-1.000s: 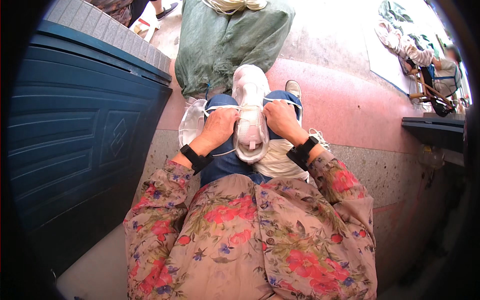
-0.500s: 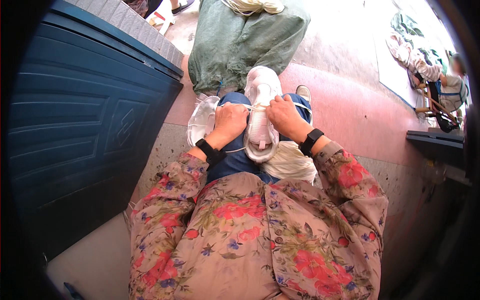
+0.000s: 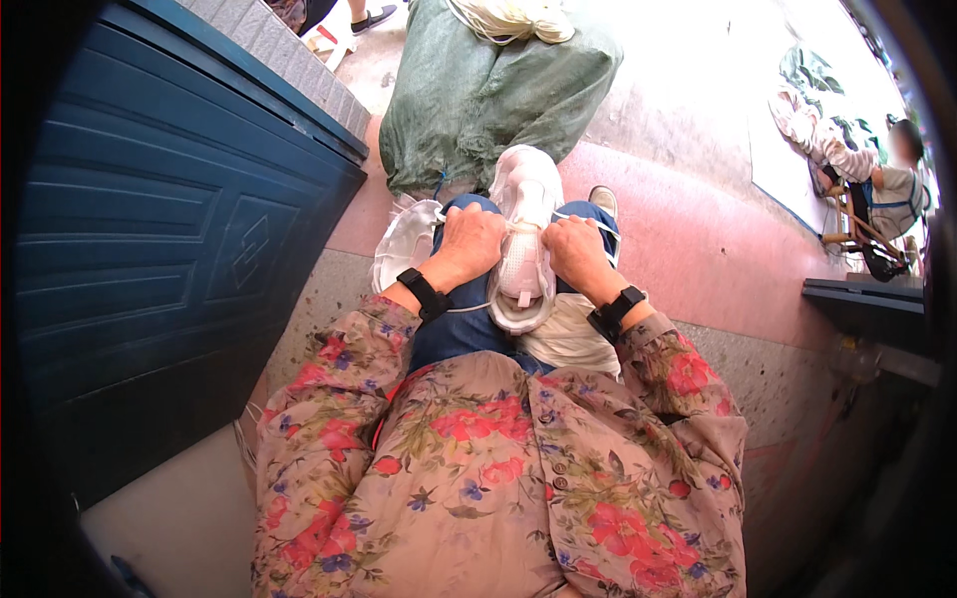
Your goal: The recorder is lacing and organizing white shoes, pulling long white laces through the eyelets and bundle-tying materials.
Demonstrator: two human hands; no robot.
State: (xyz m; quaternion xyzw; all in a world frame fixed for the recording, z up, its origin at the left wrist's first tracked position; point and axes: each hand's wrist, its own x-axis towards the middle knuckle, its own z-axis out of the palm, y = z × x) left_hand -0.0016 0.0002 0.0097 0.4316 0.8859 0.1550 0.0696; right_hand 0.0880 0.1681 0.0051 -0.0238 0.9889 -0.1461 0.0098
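A white sneaker [image 3: 525, 199] rests on my lap between my knees, its toe pointing away and its heel toward me. My left hand [image 3: 472, 242] is closed on a white shoelace [image 3: 516, 228] at the shoe's left side. On the other side my right hand [image 3: 578, 256] is closed too, with the lace running into it near the shoe's opening. The fingertips of both hands are mostly hidden. Beside my left knee is a second white shoe [image 3: 407, 239]. A bundle of cream laces [image 3: 573, 334] lies under the heel, by my right thigh.
Beyond my knees stands a stuffed green woven sack [image 3: 488, 100] with a cream lace bundle [image 3: 518, 18] on top. A dark blue panelled door [image 3: 169, 229] closes in the left side. At the far right a person [image 3: 902, 184] sits near a pile of cloth [image 3: 822, 125].
My hands have come slightly closer together over the shoe, the right one turning knuckles up. The lace bundle under the heel is more covered by the shoe and my arm.
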